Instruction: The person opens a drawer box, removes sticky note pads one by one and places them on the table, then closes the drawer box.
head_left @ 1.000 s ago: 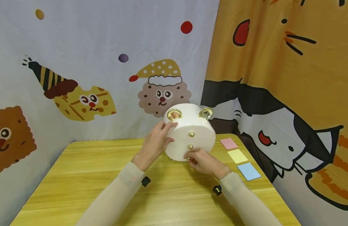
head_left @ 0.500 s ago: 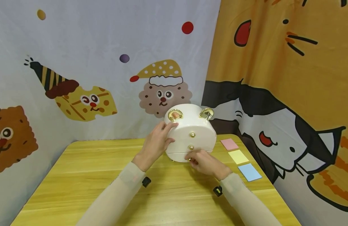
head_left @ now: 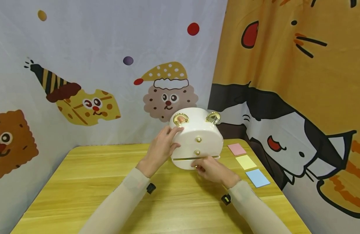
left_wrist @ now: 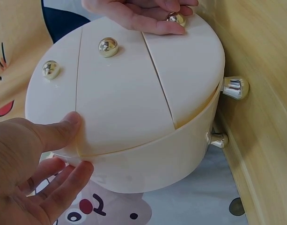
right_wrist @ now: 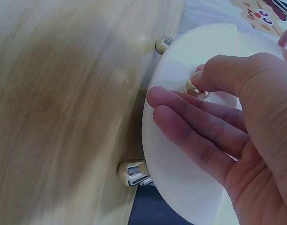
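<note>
A white rounded drawer box [head_left: 196, 124] with gold ear-shaped trims and gold ball knobs stands on the table's far side. My left hand [head_left: 160, 148] rests against its left edge, fingers fairly straight; the thumb [left_wrist: 63, 133] touches the front and the other fingertips touch the side wall. With thumb and forefinger, my right hand [head_left: 212, 170] pinches the gold knob [right_wrist: 190, 87] of the bottom drawer [head_left: 182, 164]. That drawer sticks out slightly, leaving a narrow gap above its front. The middle drawer [left_wrist: 115, 93] and top drawer sit flush. What is inside is hidden.
Three sticky-note pads, pink [head_left: 236, 149], yellow [head_left: 245, 162] and blue [head_left: 257, 177], lie in a row right of the box on the wooden table [head_left: 109, 182]. A cartoon-printed curtain [head_left: 98, 39] hangs close behind the box and along the right.
The bottom drawer has slid from flush to slightly out toward me, with my right hand drawing its knob forward and a little down. My left hand has stayed against the box.
</note>
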{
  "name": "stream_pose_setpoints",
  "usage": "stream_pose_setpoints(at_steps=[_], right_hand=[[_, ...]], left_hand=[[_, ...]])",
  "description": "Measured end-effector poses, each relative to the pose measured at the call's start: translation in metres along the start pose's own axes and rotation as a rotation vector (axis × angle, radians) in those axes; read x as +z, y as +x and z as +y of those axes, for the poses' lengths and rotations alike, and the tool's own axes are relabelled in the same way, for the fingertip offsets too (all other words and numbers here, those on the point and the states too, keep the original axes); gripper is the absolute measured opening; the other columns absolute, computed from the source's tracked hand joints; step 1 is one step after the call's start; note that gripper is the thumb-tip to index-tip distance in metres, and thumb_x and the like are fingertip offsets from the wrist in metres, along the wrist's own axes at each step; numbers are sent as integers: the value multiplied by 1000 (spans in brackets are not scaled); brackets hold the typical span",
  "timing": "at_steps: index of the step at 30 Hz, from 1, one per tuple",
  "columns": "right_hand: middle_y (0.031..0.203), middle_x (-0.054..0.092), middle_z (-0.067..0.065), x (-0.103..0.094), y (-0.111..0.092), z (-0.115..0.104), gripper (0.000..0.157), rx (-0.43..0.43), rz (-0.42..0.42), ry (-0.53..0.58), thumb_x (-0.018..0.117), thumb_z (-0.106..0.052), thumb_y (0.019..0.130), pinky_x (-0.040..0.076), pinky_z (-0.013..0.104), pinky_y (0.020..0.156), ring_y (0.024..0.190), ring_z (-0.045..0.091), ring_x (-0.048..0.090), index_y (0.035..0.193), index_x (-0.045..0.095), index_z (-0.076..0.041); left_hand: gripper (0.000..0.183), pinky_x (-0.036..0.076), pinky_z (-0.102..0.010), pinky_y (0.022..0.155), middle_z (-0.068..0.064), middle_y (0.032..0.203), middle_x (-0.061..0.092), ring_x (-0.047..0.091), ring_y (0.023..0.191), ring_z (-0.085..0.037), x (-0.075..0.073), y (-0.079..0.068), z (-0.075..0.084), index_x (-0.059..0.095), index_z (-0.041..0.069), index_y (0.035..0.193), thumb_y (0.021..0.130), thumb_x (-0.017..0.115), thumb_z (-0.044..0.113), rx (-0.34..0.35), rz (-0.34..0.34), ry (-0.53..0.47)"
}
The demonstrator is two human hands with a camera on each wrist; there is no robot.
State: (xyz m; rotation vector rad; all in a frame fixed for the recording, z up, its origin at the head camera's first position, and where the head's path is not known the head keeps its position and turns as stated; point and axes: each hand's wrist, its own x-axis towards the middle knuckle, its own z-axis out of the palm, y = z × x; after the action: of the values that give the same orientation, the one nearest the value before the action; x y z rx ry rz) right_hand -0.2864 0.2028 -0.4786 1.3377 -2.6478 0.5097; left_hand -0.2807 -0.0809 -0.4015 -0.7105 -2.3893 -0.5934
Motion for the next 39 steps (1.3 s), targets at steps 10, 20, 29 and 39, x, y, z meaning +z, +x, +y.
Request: stream_pose_setpoints(at_steps=[10, 20, 29, 39], right_hand=[[92, 80, 1, -1, -6, -5, 27, 13, -10, 27, 80, 10, 96, 55, 17, 69, 77, 1, 58, 118, 86, -6], [91, 80, 1, -3, -11, -13, 27, 24, -20, 47, 80, 9, 98, 50, 13, 62, 71, -3, 53, 118, 86, -7], [92, 82, 1, -3, -15, -15, 27, 23, -22, 35, 80, 9, 98, 47, 12, 60, 69, -5, 52, 118, 87, -7], [98, 85, 5, -5, -20, -21, 26, 3, -18, 26, 81, 8, 96, 47, 11, 60, 69, -5, 52, 118, 87, -7]], left_hand=[[64, 67, -40, 80, -12, 114, 66, 65, 93, -25, 0, -1, 0, 67, 19, 155, 97, 94, 22, 3, 4, 13], [63, 67, -40, 84, -12, 116, 65, 64, 95, -26, 0, -1, 0, 66, 19, 157, 100, 91, 24, -11, -25, 9], [64, 68, -41, 84, -13, 115, 66, 64, 95, -26, 0, -1, 0, 66, 18, 156, 98, 93, 24, -1, -14, 11], [65, 68, -42, 81, -13, 114, 66, 65, 94, -27, -2, -1, 2, 67, 18, 155, 97, 94, 22, 8, 6, 11]])
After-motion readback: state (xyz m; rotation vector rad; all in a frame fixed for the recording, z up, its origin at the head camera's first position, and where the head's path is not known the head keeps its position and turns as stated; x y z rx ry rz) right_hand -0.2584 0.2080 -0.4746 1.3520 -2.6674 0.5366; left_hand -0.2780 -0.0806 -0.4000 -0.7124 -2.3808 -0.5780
